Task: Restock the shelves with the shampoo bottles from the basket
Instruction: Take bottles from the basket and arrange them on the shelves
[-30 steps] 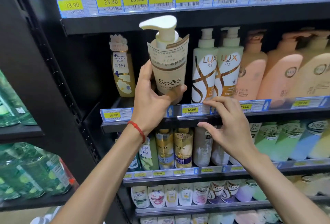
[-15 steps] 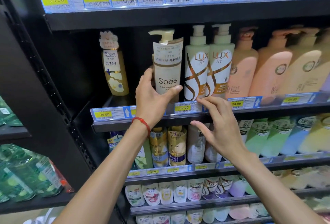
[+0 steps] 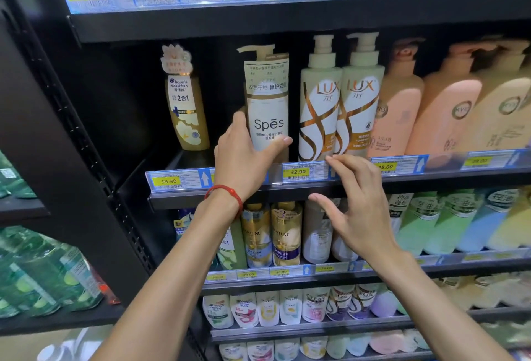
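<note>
Left hand [image 3: 244, 159]: fingers gripped Spes shampoo bottle [image 3: 267, 102] upright on shelf [image 3: 316, 188], beside Lux bottles [image 3: 342, 96] | Right hand [image 3: 359, 208]: fingers spread, empty, near shelf edge.

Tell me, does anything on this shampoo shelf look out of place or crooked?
Nothing spilled or damaged. The yellow Head & Shoulders bottle stands alone at the shelf's left end, gaps either side, and seems to lean, perhaps only lens distortion. The left hand grips the Spes bottle upright beside the Lux bottles.

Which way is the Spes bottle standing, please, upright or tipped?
Upright: the Spes bottle stands parallel to the Lux bottle, gripped by the left hand.
</note>
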Demonstrator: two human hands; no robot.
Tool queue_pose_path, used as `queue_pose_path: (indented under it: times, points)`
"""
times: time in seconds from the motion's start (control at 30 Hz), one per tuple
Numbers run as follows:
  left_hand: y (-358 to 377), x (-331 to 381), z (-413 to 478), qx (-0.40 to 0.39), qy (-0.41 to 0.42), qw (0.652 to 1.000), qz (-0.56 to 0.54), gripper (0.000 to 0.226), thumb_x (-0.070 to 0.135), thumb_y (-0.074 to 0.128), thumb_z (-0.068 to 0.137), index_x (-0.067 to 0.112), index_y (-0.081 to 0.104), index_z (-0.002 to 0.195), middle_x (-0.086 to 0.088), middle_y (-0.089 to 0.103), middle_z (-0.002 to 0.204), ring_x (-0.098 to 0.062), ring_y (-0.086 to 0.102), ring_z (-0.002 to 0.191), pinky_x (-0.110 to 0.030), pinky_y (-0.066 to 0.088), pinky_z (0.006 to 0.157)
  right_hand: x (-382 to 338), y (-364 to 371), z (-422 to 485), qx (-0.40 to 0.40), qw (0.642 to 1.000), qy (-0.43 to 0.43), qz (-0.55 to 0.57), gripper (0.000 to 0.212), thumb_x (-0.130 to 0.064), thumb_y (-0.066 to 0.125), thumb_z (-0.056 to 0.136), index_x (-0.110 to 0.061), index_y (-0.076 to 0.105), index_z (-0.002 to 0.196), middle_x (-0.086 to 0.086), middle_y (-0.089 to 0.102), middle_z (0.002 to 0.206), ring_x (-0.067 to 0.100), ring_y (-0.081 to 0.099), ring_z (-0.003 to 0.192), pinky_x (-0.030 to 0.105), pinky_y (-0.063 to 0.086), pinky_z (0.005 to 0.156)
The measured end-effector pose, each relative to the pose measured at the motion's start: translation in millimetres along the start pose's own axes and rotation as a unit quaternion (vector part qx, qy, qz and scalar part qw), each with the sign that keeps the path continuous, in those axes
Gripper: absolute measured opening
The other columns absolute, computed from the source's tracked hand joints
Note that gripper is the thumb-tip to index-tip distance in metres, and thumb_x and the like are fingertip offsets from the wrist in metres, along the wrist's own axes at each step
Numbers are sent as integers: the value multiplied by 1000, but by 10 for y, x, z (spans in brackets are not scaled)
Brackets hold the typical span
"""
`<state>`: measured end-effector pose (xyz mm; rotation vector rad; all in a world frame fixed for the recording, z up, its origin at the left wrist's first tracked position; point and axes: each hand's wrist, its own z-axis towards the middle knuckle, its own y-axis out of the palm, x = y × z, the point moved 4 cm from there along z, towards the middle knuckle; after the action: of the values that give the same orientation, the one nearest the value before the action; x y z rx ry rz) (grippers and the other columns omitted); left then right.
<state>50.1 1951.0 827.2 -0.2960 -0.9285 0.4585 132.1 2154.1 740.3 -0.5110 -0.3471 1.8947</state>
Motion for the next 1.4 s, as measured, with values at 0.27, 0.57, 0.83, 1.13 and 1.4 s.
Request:
queue_pose_path:
  times: [0.27, 0.57, 0.83, 1.13, 1.4]
  points:
    - [32, 33, -27, 2, -12, 1000, 6, 63, 66, 77, 71, 26, 51, 111, 9, 72, 112, -10, 70, 98, -43, 60, 84, 5, -4, 8, 5, 1000, 8, 10, 65, -36, 81, 88, -5, 59, 141, 10, 58, 137, 29, 49, 128, 27, 32, 117]
    - [137, 80, -82, -1, -13, 1000, 27, 60, 65, 72, 78, 25, 50, 117, 8, 70, 117, -10, 69, 102, -40, 62, 83, 3, 5, -4, 16, 1000, 10, 17, 65, -35, 83, 88, -5, 60, 141, 11, 59, 136, 28, 48, 127, 31, 36, 115]
    - [157, 115, -347, -24, 10, 992, 123, 72, 64, 57, 92, 23, 35, 147, 4, 55, 144, -17, 54, 128, -44, 51, 103, -35, -55, 19, -22, 1000, 11, -6, 63, -35, 79, 91, -6, 57, 142, 10, 58, 136, 30, 48, 128, 37, 40, 113]
    - [-186, 86, -1078, -18, 159, 939, 304, 56, 38, 57, 98, 12, 47, 147, -7, 50, 148, -28, 50, 133, -44, 45, 107, -383, -430, -59, -74, 995, 42, -59, 53, -27, 71, 90, -8, 58, 137, 10, 53, 140, 32, 47, 131, 46, 47, 104]
    - [-290, -133, -1854, -135, 235, 904, 332, 56, 44, 54, 96, 15, 49, 144, -6, 51, 146, -29, 47, 134, -44, 44, 107, -960, -891, -652, -97, 984, 85, -118, 52, -35, 66, 92, -11, 59, 137, 7, 55, 137, 30, 48, 130, 44, 44, 107]
